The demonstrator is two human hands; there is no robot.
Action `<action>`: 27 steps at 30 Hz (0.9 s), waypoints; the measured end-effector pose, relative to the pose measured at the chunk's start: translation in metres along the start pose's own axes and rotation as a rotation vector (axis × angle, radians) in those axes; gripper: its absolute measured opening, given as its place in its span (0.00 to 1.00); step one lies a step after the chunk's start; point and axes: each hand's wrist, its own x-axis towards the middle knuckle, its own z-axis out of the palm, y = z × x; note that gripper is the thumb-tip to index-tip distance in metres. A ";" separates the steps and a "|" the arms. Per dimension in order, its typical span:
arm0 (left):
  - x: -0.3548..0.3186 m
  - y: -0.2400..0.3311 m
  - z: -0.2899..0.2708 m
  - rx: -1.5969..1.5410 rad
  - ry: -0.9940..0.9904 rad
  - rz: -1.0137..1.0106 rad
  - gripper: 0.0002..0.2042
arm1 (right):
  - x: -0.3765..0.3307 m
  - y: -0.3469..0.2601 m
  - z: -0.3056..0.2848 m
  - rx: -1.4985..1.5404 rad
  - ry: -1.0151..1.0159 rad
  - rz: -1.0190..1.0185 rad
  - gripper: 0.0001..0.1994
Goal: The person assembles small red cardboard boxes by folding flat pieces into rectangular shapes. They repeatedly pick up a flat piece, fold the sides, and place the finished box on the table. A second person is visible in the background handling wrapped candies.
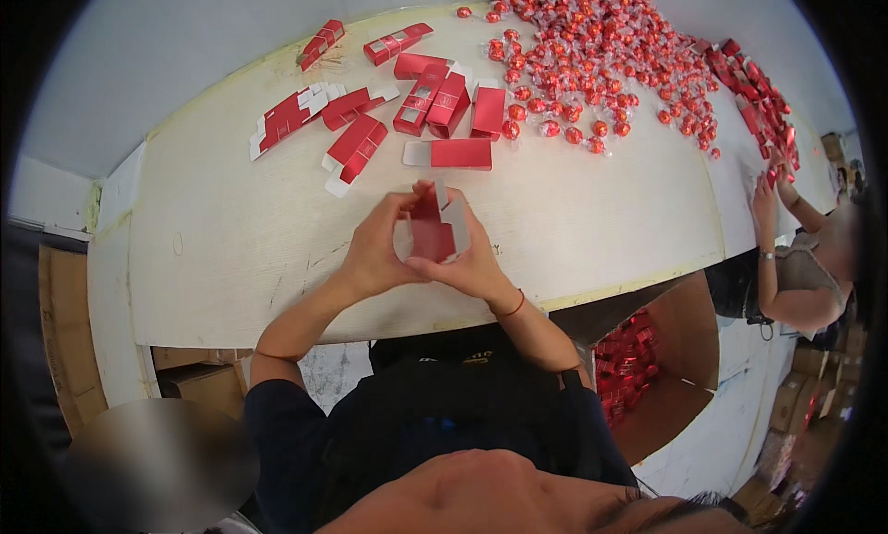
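We've got one red box between both hands, near the table edge; left hand and right hand clamped around its sides, thumbs close together nearest us. Step looks like opening out and squaring the box. We judge the next move calls for steady walls and pale flaps kept clear. Beyond it: more red cartons, then heaped wrapped sweets. Fingers partly hide the box; can't tell if its far end is closed or touches the table. Co-worker at right is cut off; lower-left blob is blurred.
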 end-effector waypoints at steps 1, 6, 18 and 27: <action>-0.003 0.010 -0.002 0.049 -0.008 0.046 0.43 | -0.003 -0.004 -0.002 0.149 0.022 0.027 0.40; -0.004 0.028 -0.025 0.377 0.108 0.530 0.30 | -0.015 -0.021 -0.021 0.292 -0.117 0.141 0.40; -0.008 0.049 -0.021 0.015 -0.388 0.261 0.14 | -0.027 -0.027 -0.026 0.041 -0.311 0.126 0.34; -0.022 0.033 -0.004 -0.102 -0.107 0.189 0.16 | -0.030 -0.049 -0.016 -0.075 -0.129 0.363 0.23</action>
